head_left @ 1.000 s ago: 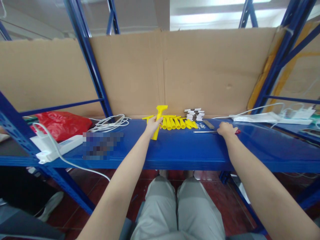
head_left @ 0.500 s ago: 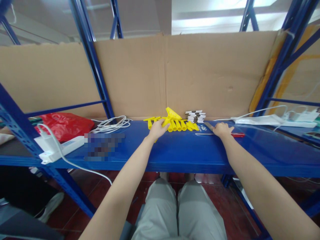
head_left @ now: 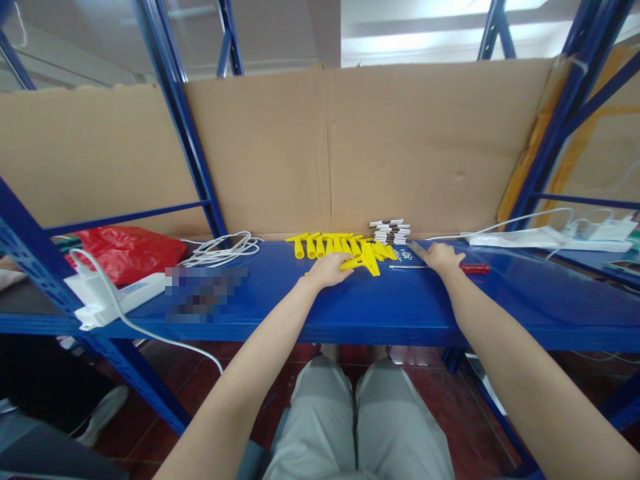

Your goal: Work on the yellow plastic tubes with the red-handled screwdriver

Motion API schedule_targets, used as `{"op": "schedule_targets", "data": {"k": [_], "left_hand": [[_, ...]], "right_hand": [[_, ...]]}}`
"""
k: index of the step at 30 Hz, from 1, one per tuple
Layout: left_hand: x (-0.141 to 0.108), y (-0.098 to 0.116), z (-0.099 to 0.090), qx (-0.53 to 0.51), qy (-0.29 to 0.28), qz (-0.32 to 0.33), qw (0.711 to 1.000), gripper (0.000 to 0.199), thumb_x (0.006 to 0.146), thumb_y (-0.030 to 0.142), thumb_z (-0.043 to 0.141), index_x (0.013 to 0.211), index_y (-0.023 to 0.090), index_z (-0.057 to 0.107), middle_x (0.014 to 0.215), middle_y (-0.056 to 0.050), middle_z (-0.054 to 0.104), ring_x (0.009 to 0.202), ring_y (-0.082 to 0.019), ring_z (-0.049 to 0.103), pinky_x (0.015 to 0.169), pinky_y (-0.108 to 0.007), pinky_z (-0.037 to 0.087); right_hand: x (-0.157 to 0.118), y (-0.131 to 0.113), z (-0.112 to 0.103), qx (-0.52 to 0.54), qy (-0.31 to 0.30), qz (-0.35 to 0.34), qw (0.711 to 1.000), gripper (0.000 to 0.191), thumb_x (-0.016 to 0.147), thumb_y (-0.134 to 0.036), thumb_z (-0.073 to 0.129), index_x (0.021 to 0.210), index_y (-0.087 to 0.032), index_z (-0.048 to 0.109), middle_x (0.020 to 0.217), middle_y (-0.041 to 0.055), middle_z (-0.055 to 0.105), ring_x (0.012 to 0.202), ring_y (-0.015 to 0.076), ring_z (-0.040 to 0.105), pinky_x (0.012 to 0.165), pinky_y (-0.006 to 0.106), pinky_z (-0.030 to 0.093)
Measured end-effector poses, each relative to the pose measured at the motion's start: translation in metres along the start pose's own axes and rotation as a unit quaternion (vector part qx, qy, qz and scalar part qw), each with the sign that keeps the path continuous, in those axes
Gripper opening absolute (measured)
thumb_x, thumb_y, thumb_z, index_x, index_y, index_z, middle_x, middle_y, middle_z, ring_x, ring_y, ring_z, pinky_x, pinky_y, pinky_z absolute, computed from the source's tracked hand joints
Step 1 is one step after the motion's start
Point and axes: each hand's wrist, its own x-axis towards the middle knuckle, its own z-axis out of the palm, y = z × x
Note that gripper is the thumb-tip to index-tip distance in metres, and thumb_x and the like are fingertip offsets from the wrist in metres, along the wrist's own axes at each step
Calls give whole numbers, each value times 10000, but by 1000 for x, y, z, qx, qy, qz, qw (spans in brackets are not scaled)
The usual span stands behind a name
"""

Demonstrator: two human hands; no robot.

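Note:
My left hand is closed round the tube-like handle of a yellow plastic scraper, whose wide flared head points right, just above the blue shelf. Behind it lies a row of similar yellow scrapers with round hollow handle ends facing me. Several flat yellow pieces lie at the row's right end. On the right, my right hand is closed over a grey flat tool, mostly hidden by the fingers. A screwdriver with a red handle lies under that hand, its shaft pointing left.
A stack of white and dark pieces stands by the cardboard wall. To the left are a coiled white cable, a power strip and a red bag. White chargers and cables lie far right.
My left hand has moved right and toward me with the scraper, whose head has swung from pointing up to pointing right. The row behind is now more visible. My right hand has stayed put.

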Motion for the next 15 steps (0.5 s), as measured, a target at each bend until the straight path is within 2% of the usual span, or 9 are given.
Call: {"op": "schedule_targets", "data": {"k": [2, 5, 10, 13, 15], "left_hand": [[0, -1, 0, -21, 5, -2, 1000, 296, 760, 288, 709, 1048, 225, 734, 1187, -83, 709, 1158, -280, 628, 1036, -373, 442], [0, -2, 0, -32, 3, -4, 999, 267, 752, 324, 728, 1002, 232, 749, 1143, -82, 725, 1122, -293, 647, 1014, -379, 457], [-1, -2, -2, 14, -17, 3, 1000, 285, 789, 372, 693, 1034, 238, 748, 1158, -81, 720, 1128, -300, 644, 996, -379, 465], [0, -2, -2, 26, -21, 5, 999, 305, 797, 386, 682, 1055, 235, 745, 1159, -85, 720, 1117, -298, 649, 989, -374, 469], [0, -2, -2, 22, -18, 6, 1000, 307, 793, 383, 687, 1050, 229, 749, 1149, -90, 723, 1105, -302, 654, 980, -375, 474]], "right_hand": [[-4, -6, -7, -2, -16, 51, 999, 343, 875, -386, 529, 989, -124, 719, 1087, 212, 666, 1097, 363, 559, 937, 628, 361], [-11, -15, -17, 26, -23, 76, 996, 281, 871, -292, 527, 962, -119, 728, 1081, 202, 670, 1096, 349, 578, 970, 606, 339], [-17, -23, -26, 97, 46, 112, 988, 282, 849, -186, 479, 986, -120, 717, 1153, 206, 645, 1167, 352, 541, 988, 559, 362], [-19, -30, -31, 167, 95, 90, 977, 286, 866, -219, 446, 968, -134, 699, 1185, 201, 626, 1184, 345, 526, 976, 517, 400], [-20, -38, -33, 213, 121, 54, 968, 261, 863, -237, 449, 926, -143, 684, 1136, 189, 638, 1130, 318, 555, 969, 471, 418]]}}
